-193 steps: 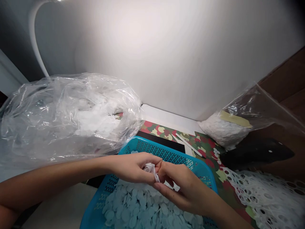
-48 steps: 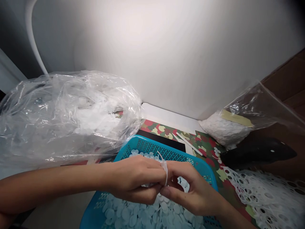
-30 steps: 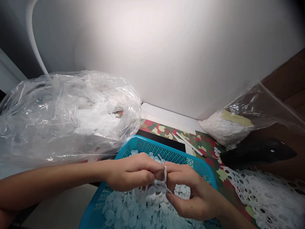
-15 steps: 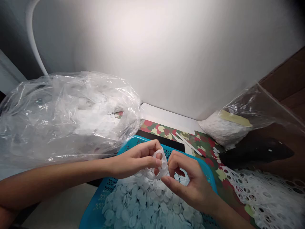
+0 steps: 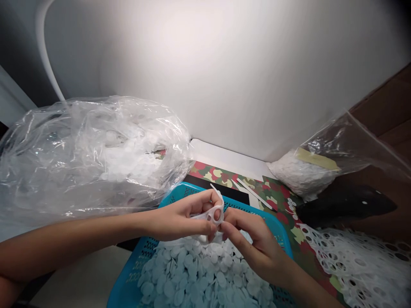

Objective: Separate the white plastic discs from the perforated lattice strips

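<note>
A blue perforated basket holds a heap of small white discs. Above the heap, my left hand grips a white sheet with round holes, bunched between thumb and fingers. From the right, my right hand meets the sheet's edge, thumb and index finger pinched together. Whatever lies between those two fingertips is too small to make out. Part of the sheet is hidden behind my left fingers.
A big clear plastic bag of white pieces lies at left. At right are another filled bag, a pile of holed white sheets and white tweezers on a camouflage-patterned surface. A white panel stands behind.
My right thumb and index finger have closed together at the sheet, from a wider curl. The holed sheet has turned and folded in my left hand, with a thin end now sticking up.
</note>
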Demonstrator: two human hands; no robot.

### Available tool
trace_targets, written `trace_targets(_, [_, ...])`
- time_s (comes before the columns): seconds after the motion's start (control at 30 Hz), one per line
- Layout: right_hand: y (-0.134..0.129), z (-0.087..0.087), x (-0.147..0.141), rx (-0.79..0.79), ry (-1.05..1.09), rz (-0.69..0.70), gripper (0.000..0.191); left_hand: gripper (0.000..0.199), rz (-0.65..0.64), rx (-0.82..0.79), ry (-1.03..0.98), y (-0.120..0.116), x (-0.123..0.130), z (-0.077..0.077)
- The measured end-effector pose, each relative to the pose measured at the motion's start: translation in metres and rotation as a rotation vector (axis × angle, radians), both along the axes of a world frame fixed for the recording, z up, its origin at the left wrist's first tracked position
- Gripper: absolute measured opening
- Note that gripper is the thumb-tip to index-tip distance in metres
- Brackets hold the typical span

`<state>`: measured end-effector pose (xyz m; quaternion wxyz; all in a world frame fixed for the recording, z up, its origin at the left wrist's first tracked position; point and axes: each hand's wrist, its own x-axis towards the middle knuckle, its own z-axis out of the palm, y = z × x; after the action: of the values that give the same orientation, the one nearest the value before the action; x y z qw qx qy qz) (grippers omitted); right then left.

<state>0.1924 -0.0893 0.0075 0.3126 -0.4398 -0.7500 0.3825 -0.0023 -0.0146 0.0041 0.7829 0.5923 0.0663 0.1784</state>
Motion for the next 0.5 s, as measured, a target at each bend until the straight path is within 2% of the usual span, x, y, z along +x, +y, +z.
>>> trace_targets(0.2, [0.0,0.001,-0.003,0.041,0.049,0.123,0.021,0.012,-0.045,-0.153,0.079,0.008,0.001,-0.001])
trace_targets(0.33, [-0.003,0.001,-0.006,0.07,0.08,0.164,0.024,0.012,0.029,-0.15,0.196,0.012,0.0,-0.003])
trace_targets(0.4, [-0.003,0.001,-0.006,0.088,0.07,0.141,0.026,0.012,0.051,-0.143,0.218,0.013,0.0,-0.003])
trace_targets(0.5, [-0.002,-0.001,-0.004,0.118,0.026,0.037,0.029,0.016,0.029,-0.134,0.188,0.013,0.0,-0.001])
